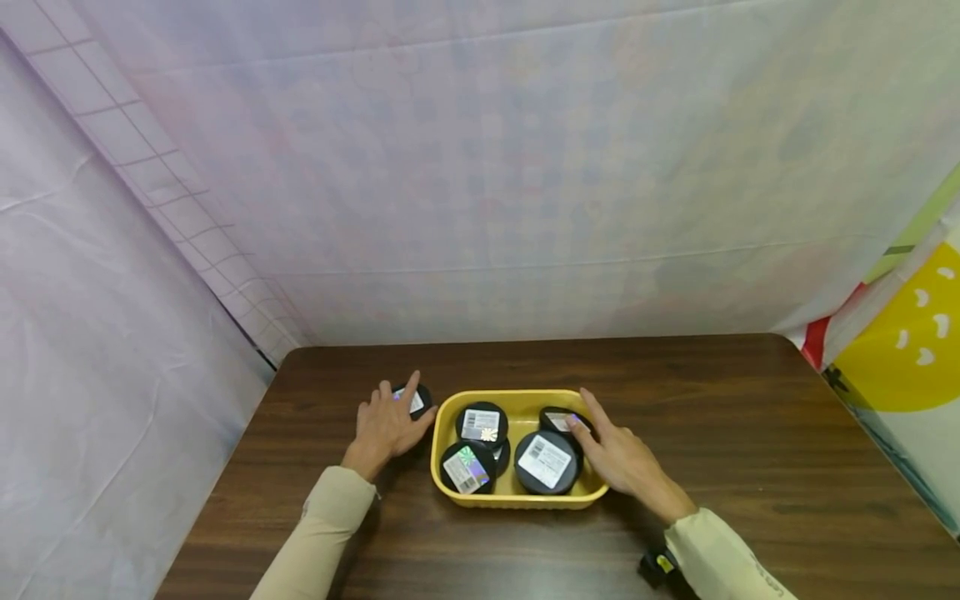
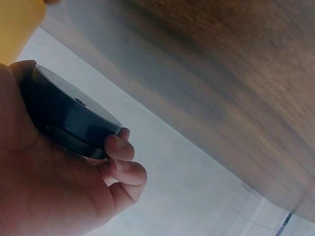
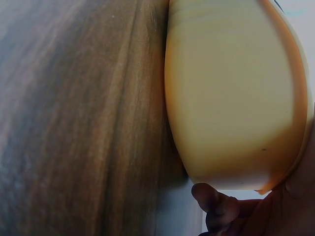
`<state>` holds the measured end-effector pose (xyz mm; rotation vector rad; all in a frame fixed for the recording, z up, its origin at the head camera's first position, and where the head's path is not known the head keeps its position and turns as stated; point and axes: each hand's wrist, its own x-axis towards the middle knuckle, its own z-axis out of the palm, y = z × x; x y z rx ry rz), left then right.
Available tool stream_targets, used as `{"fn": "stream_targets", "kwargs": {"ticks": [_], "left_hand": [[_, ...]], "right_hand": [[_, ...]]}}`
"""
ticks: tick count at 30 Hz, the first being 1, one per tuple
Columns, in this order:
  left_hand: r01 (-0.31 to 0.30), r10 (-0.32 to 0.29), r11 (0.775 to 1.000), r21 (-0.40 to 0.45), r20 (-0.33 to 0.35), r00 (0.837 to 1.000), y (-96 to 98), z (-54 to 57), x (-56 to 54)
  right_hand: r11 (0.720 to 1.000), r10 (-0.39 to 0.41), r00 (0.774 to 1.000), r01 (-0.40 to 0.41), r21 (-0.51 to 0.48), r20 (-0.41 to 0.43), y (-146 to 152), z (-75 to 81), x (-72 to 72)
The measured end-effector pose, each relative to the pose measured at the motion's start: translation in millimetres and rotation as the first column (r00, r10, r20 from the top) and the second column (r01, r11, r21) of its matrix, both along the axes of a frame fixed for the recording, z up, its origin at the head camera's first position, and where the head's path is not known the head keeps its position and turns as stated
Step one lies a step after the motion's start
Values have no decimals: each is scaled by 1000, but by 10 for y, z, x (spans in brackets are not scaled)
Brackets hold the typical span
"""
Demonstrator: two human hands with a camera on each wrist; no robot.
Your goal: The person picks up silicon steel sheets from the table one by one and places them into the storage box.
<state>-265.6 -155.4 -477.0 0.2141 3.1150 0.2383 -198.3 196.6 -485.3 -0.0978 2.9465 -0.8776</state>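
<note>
Left of the yellow plastic basket [image 1: 521,502], my left hand [image 1: 385,427] grips a flat round black container [image 2: 74,118]. Its thumb and curled fingertips hold the rim in the left wrist view; the head view shows a white label on the upper face. At the basket's right end, my right hand [image 1: 626,457] holds the wall, thumb over the rim and the other fingers around the back outside. Several similar black containers lie in the basket, including one with a white label [image 1: 545,462] at the right and one with a shiny label [image 1: 468,468] at the front left.
The basket stands on a dark wooden table [image 1: 750,433]. A small black object with a yellow mark [image 1: 658,567] lies by the right sleeve. A pale cloth [image 1: 525,208] hangs behind the table, and another covers the left side.
</note>
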Motion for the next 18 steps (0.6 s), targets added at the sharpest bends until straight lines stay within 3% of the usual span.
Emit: {"fn": "stream_targets", "kwargs": {"ticks": [18], "left_hand": [[-7, 7, 1000, 0, -17, 1000, 44, 109, 10]], "right_hand": [[1000, 1, 1000, -1, 3, 9, 7, 7, -11]]}}
